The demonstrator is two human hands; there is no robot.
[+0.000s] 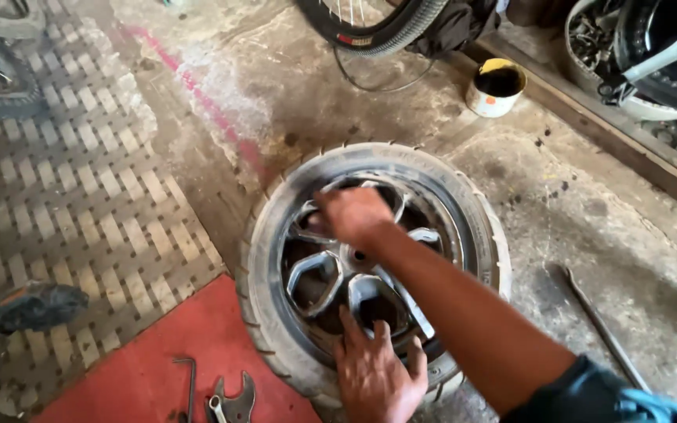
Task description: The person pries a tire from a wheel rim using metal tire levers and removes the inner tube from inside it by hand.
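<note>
Watching: wheel (370,266) lying flat on the concrete floor (589,227), centre scene, red mat (174,360) near left.
Right hand (352,215): I see it clasped on the far spokes.
Left hand (376,376): fingers spread, pressing the near rim.
Handling: heavy and rigid, I judge; rubber tyre grippy, dusty.
Hold: by the spokes.
Nearby: spanner (233,401), tyre lever (601,325).

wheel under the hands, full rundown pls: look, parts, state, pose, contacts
The wheel is a small alloy rim with a black rubber tyre mounted, lying flat on the dusty concrete floor, its near edge overlapping a red mat. The grey metal rim has curved spokes with rounded openings around a central hub, scuffed and grimy. The tyre tread looks dust-coated. The right hand rests on the far spokes; the left hand presses the near rim and tyre edge.
</note>
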